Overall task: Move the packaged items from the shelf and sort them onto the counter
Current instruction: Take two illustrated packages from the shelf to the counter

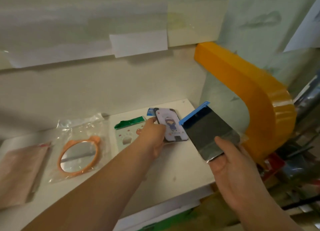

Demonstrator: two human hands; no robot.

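My left hand (153, 137) grips the left edge of a phone case with a cartoon girl (171, 126), which rests on the white shelf (181, 168) near its back right. My right hand (230, 163) holds up a dark flat packet with a blue top strip (207, 132), tilted above the shelf's right end. Under the left hand lies a green-topped packet with a pale printed card (127, 133). Further left lie a bagged orange-rimmed mirror (78, 154) and a beige flat packet (19, 172).
A large orange curved plastic piece (256, 99) stands right of the shelf, close behind the dark packet. Cluttered goods (294, 170) fill the lower right. White paper sheets (138, 42) hang on the wall above. Bare shelf surface lies at the front middle.
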